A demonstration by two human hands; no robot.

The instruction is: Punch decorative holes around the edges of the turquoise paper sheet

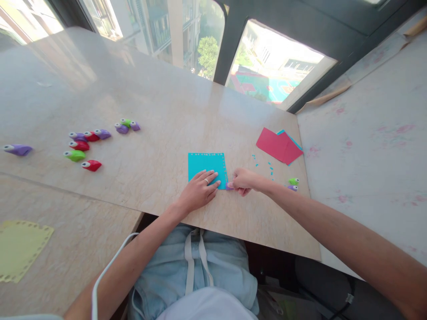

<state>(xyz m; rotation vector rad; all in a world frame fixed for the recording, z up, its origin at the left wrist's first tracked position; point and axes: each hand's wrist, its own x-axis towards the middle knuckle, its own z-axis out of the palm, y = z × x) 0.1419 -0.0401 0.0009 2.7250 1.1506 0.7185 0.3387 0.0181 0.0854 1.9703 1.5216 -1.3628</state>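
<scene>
Here, a flat hand pins a turquoise sheet while the other presses a small punch at its corner.

The left hand lies open, fingers spread on the turquoise paper square near the table's front edge; thin, light and floppy, it likely needs pinning flat. The right hand pinches a purple paper punch, small and rigid, at the sheet's lower right corner.

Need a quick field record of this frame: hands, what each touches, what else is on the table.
left hand: flat on the teal paper sheet, pinning it down
right hand: grips a small purple punch at the sheet's right edge
sheet: small holes along top and right edges
scraps: teal bits right of the sheet
spare paper: red and teal sheets, far right
other punches: cluster at left; two by right forearm
yellow sheet: near left, punched edges
</scene>
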